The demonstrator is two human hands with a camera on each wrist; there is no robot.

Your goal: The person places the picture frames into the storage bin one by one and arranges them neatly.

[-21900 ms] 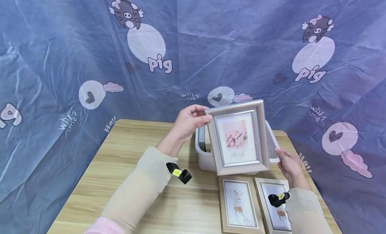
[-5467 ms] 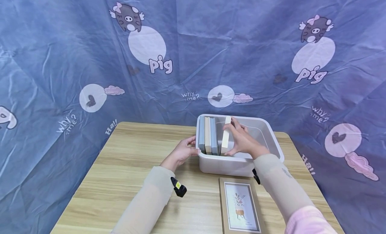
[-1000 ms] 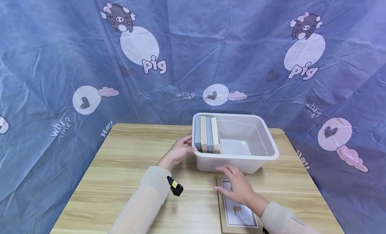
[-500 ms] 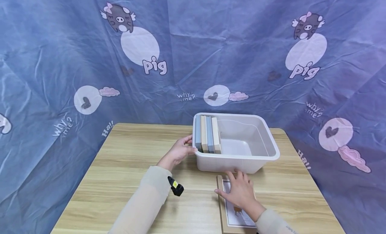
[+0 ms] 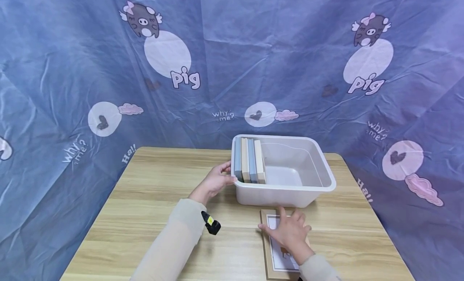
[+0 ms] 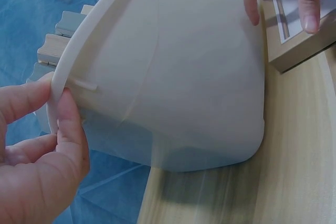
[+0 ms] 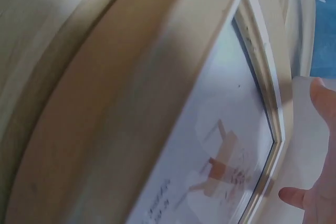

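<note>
My left hand (image 5: 214,181) pinches the rim of a white plastic bin (image 5: 282,197) at its near left corner. In the left wrist view, thumb and fingers of that hand (image 6: 44,156) sit on both sides of the rim. Inside the bin, several blue and cream picture frames (image 5: 250,162) stand on edge in a row against the left end. My right hand (image 5: 291,232) is spread over a light wood picture frame (image 5: 267,253) lying face up in front of the bin. Its print of a potted plant (image 7: 220,166) is partly covered in the head view.
The wood-grain table (image 5: 156,216) carries the bin near its back edge. A blue curtain (image 5: 232,51) with pig prints hangs behind and at both sides. The bin's right part shows bare floor (image 5: 286,176).
Earlier both hands were at a frame above the bin; later my right hand set a cream frame into the row. It has since come down over the frame on the table. Left hand stays at the rim.
</note>
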